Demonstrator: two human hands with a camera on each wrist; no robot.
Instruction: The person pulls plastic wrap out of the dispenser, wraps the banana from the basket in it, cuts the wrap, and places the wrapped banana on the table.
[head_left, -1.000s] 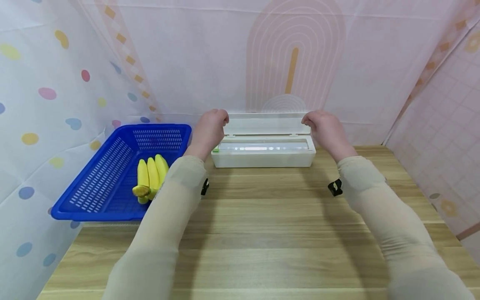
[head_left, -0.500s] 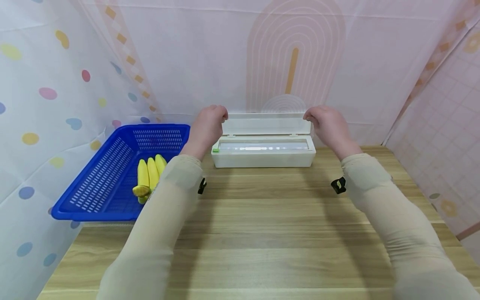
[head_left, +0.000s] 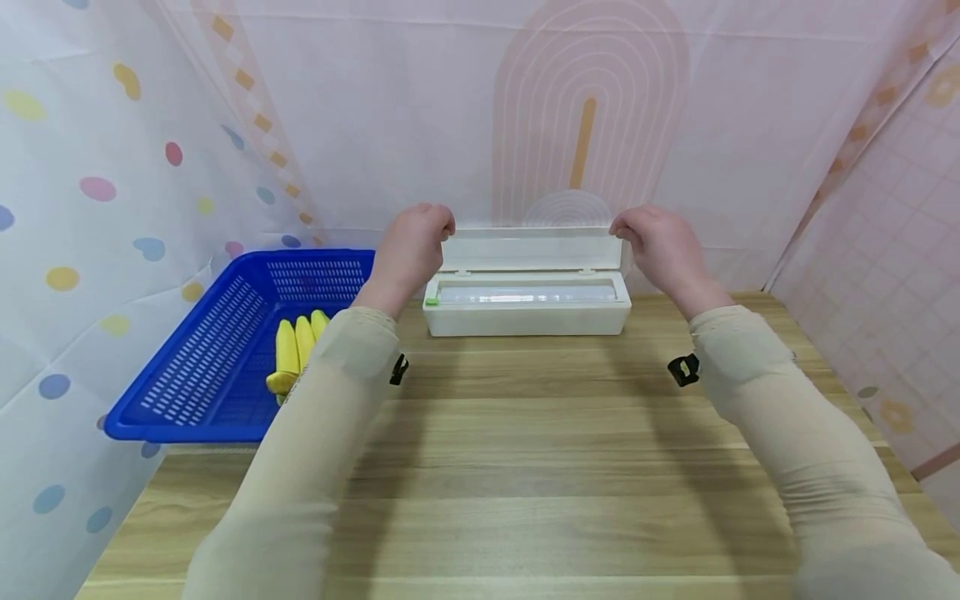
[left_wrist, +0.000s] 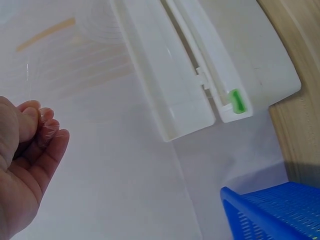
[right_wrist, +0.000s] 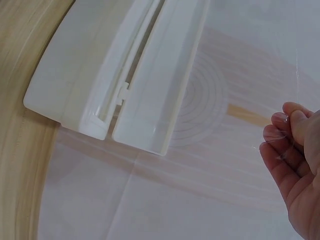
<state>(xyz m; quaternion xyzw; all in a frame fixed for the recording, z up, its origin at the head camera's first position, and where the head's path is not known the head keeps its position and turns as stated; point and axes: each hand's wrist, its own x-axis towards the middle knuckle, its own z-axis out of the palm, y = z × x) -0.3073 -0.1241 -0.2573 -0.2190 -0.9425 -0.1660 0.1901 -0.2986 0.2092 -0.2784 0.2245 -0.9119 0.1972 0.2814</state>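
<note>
Toward the back of the table stands a white cling film dispenser box (head_left: 527,320), its lid (head_left: 532,247) raised and a clear roll (head_left: 525,294) inside. My left hand (head_left: 411,254) is at the lid's left end and pinches clear cling film (left_wrist: 48,131) between thumb and fingers. At the right end, my right hand (head_left: 663,254) pinches the film's other corner, and loose cling film (right_wrist: 284,145) clings to its fingers. Both hands are level with the lid's upper edge. The transparent sheet between them is barely visible. A green slider (left_wrist: 238,101) sits at the box's left end.
A blue plastic basket (head_left: 187,429) on the left holds several yellow bananas (head_left: 287,354), partly hidden by my left sleeve. Patterned cloth walls (head_left: 390,108) close in the back and sides. Wooden tabletop (head_left: 525,467) stretches in front of the box.
Both hands have risen slightly and drifted a little apart, still pinching the film. The box, its raised lid and the basket stay in place.
</note>
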